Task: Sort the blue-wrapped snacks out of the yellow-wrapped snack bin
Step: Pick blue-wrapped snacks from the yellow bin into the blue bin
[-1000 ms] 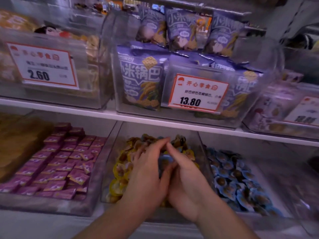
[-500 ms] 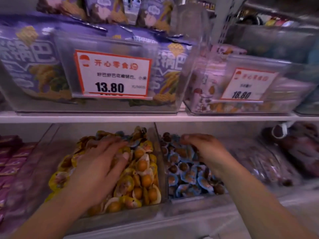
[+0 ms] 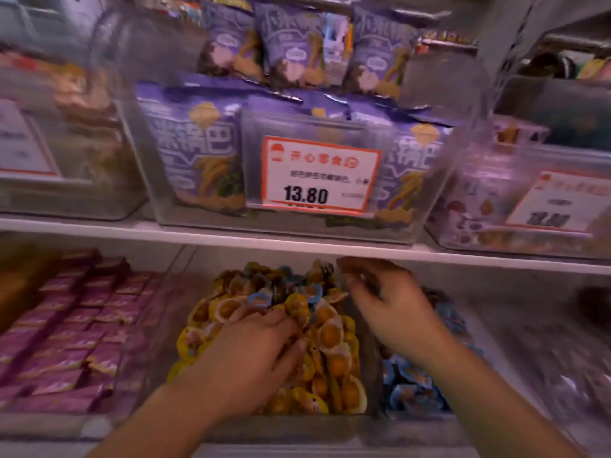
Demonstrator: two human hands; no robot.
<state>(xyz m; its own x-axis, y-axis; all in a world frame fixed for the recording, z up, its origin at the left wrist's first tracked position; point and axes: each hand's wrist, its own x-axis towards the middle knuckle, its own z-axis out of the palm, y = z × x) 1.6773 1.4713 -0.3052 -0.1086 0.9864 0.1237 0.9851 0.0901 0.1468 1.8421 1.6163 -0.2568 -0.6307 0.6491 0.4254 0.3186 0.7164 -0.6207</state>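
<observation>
Right hand (image 3: 390, 302) brought back from blue bin (image 3: 416, 388) over yellow bin (image 3: 211, 421), loosely curled, empty.
Left hand (image 3: 254, 352) lies flat on yellow snacks (image 3: 330, 332); blue strays (image 3: 259, 297) must be picked next.

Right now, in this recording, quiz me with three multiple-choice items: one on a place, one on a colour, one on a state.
1. Where does the left hand rest?
A. on the pink packets
B. on the yellow snacks
C. on the upper shelf

2. What colour are the stray wrappers at the back of the yellow bin?
A. blue
B. red
C. green

3. How is the right hand?
A. flat on the price tag
B. gripping a purple bag
C. fingers loosely curled above the divide between the yellow bin and the blue bin

Answers:
1 B, its fingers lie spread over the yellow pile.
2 A, several blue wrappers sit among the yellow ones near the back.
3 C, it hovers there; motion blur hides whether it pinches anything.
</observation>
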